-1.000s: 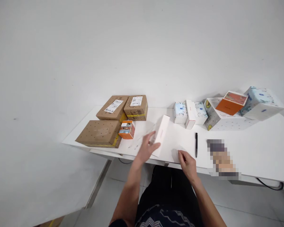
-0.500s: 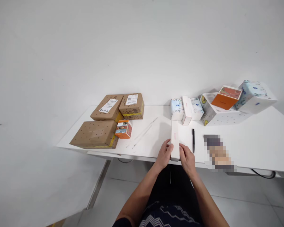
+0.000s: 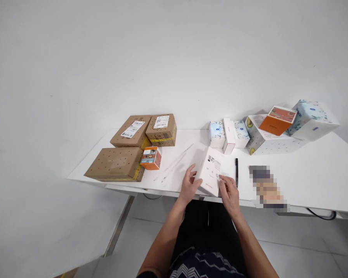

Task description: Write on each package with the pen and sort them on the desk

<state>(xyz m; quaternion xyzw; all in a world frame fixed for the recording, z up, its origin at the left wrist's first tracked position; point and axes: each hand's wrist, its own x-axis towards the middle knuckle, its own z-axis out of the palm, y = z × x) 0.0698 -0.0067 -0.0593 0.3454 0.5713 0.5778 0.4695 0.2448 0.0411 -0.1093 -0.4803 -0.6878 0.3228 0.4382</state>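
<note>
A flat white box (image 3: 210, 172) with a printed label, small round marks and red lettering is tilted at the front edge of the table. My left hand (image 3: 190, 185) grips its left side, thumb at the lower left edge and fingers along the side. On the opposite side, my right hand (image 3: 230, 194) holds the right edge with its fingers and thumb. Just right of that hand lies a black pen (image 3: 237, 172). Behind the box, a narrow white box (image 3: 229, 137) stands between two packs with a blue floral print, the left pack (image 3: 217, 134) and the right pack (image 3: 241, 134).
Brown cardboard cartons (image 3: 114, 164) and a small orange box (image 3: 151, 158) occupy the left of the white table (image 3: 176, 170). At the right, an avocado-print box (image 3: 266, 137) bears another orange box (image 3: 274, 125), beside a large floral pack (image 3: 313, 119). A pixelated patch (image 3: 268, 187) covers something flat.
The white box has turned from its narrow side to show its broad labelled face. My left hand has moved left with the box's edge; my right hand has barely moved.
</note>
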